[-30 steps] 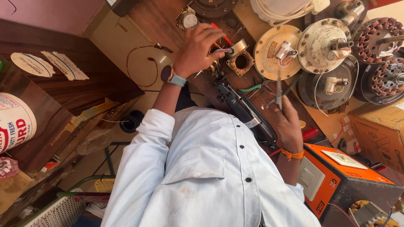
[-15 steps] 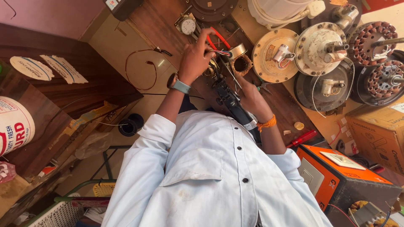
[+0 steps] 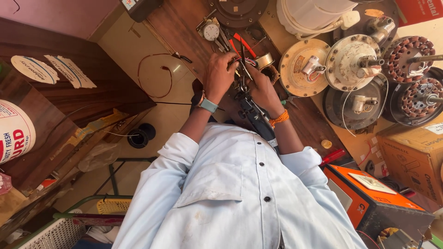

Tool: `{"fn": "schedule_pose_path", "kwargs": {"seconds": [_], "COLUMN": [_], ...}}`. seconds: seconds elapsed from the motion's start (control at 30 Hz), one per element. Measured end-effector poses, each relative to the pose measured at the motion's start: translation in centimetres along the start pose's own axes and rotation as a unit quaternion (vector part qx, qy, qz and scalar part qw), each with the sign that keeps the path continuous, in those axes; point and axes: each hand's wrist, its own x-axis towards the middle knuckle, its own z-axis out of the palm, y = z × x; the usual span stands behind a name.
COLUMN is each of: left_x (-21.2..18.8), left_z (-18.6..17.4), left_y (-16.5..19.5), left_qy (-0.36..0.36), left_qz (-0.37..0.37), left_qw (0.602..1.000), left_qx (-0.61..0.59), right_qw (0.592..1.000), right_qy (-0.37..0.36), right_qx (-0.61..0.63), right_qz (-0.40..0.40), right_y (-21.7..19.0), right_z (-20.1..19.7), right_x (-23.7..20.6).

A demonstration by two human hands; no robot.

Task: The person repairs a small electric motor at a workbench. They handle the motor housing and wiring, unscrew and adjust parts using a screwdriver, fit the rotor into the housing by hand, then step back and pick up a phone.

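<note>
The bundle of thin coloured wires (image 3: 245, 61) is held up just above the wooden counter (image 3: 182, 25), between the two hands and beside a small metal cylinder (image 3: 265, 60). The left hand (image 3: 220, 74), with a watch on its wrist, is closed, and its fingertips pinch the wires from the side. The right hand (image 3: 260, 87), with an orange thread at the wrist, is curled and touches the same bundle from below. I cannot tell whether it really grips a wire or a thin tool there.

A long black device (image 3: 256, 119) lies on the counter between the forearms. Red-handled pliers (image 3: 243, 44) and a small round dial (image 3: 211, 31) lie just beyond the hands. Farther right are a cream round motor cover (image 3: 302, 67) and stators with copper windings (image 3: 408, 54), and near the body an orange box (image 3: 369, 193).

In my judgement, the step in hand is the sorting or joining of wire ends. A next move calls for fine fingertip control, because the wires are thin and crowded together.
</note>
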Motion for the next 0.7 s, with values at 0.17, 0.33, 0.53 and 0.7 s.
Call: {"fn": "schedule_pose_path", "kwargs": {"seconds": [0.17, 0.33, 0.53, 0.7], "left_x": [-1.4, -1.6, -0.3, -0.6], "left_z": [1.1, 1.4, 0.5, 0.4], "left_y": [-0.1, -0.6, -2.4, -1.6], "left_qy": [0.053, 0.034, -0.037, -0.005], "left_qz": [0.051, 0.035, 0.005, -0.027], "left_qw": [0.997, 0.999, 0.985, 0.981], "left_qx": [0.006, -0.016, -0.17, -0.192], "right_qw": [0.995, 0.991, 0.997, 0.996], "right_qy": [0.017, 0.037, -0.031, -0.021], "right_qx": [0.057, 0.121, 0.033, -0.081], "right_qz": [0.075, 0.05, 0.064, 0.027], "right_y": [-0.2, -0.5, -1.1, -1.7], "right_z": [1.0, 1.0, 0.2, 1.0], "right_x": [-1.1, -1.5, -1.7, -1.2]}}
